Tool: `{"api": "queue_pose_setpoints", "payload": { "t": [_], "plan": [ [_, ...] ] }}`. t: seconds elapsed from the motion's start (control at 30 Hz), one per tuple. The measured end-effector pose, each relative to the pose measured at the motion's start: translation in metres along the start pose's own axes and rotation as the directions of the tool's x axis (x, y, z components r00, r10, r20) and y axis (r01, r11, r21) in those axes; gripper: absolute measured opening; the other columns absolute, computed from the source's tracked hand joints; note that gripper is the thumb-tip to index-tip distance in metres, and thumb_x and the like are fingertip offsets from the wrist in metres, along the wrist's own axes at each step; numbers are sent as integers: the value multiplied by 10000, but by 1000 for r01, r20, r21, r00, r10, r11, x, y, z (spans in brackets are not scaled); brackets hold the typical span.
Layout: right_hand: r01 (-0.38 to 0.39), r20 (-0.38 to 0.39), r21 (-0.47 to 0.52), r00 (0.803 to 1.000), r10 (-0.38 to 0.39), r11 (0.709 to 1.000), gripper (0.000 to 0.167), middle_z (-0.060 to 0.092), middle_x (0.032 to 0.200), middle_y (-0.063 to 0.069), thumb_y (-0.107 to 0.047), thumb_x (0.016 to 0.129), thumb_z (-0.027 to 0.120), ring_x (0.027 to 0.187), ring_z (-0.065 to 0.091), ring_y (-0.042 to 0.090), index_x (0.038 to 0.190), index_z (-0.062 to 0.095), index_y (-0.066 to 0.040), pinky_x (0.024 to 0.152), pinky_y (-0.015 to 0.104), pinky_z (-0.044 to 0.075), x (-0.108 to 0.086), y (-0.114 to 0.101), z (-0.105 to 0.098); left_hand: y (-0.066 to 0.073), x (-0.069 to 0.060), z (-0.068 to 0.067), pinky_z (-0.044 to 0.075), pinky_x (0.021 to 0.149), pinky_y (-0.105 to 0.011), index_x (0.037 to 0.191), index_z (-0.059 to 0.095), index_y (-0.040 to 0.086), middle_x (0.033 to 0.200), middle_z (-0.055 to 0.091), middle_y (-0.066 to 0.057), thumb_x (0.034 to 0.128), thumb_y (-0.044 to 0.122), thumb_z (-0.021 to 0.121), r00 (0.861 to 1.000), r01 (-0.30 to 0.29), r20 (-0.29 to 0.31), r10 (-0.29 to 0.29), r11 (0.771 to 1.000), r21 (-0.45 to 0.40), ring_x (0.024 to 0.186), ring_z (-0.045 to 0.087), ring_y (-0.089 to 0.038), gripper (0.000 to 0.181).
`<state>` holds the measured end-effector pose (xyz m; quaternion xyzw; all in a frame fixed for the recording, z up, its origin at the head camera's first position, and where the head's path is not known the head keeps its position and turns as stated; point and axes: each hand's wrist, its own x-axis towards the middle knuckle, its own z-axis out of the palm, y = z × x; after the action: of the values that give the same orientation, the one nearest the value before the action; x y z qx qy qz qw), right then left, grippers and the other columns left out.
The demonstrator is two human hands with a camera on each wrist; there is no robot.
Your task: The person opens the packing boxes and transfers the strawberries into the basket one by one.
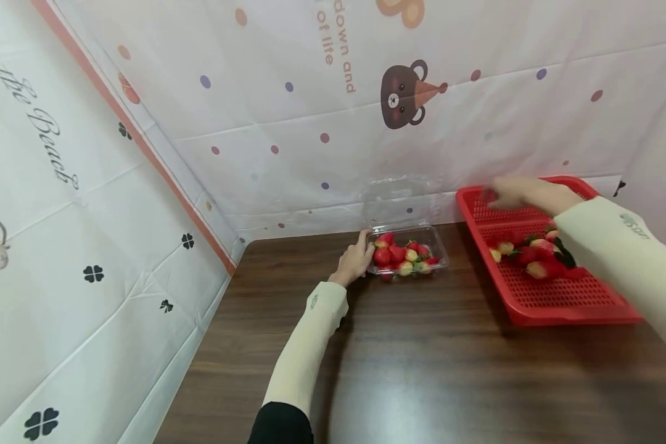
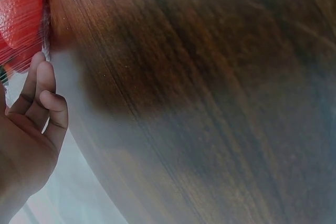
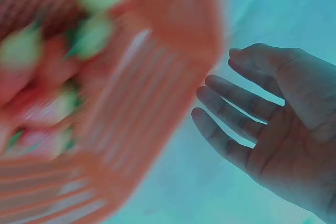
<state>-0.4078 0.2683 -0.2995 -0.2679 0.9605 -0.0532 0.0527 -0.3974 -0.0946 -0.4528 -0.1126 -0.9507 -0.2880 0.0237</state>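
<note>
A wooden tabletop fills the lower centre. At right lies a red basket; near centre stands a clear container, lid up. The left hand touches the container's left edge, its grip loosely extended; the right hand, blurred by the basket's upper-left rim, has its grip spread, seemingly holding nothing. Strawberries lie in both vessels. Likely mid-transfer into the container; next, presumably, pinching another from the basket gently.

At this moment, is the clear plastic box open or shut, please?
The clear plastic box is open: in the head view, its transparent lid stands raised behind it, leaving the strawberries below uncovered.
</note>
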Motion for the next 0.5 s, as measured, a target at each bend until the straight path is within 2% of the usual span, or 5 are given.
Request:
{"api": "queue_pose_setpoints", "payload": {
  "t": [0.1,0.2,0.33,0.5],
  "plan": [
    [82,-38,-5,996,-82,997,247,715,1017,246,-11,893,658,937,688,401,1117,682,92,845,550,549,20,-35,-10,2,0,-1,488,564,-333,1533,344,241,579,614,-20,1029,322,346,1000,-1,-4,1,1000,-8,403,574,-140,510],
    [129,-15,25,992,-128,991,236,723,1018,214,-27,895,658,932,695,356,1115,687,55,848,524,563,36,-65,-5,4,0,-2,482,567,-329,1529,344,252,571,608,-21,1032,320,352,1000,6,3,-6,1000,-6,404,577,-138,501],
    [156,42,57,986,-158,986,237,727,1051,202,-57,897,670,971,699,350,1116,701,27,873,503,570,52,-95,14,3,-1,0,471,576,-321,1526,336,273,563,600,-13,1036,325,347,1000,20,13,-20,1000,5,412,583,-130,492],
    [157,143,112,975,-172,981,294,713,1100,201,-100,916,673,1013,684,334,1173,688,41,920,475,561,77,-117,49,1,-2,1,473,591,-328,1529,342,267,574,599,-22,1040,320,350,1000,31,-1,-31,1000,-1,408,583,-140,492]
  ]
}}
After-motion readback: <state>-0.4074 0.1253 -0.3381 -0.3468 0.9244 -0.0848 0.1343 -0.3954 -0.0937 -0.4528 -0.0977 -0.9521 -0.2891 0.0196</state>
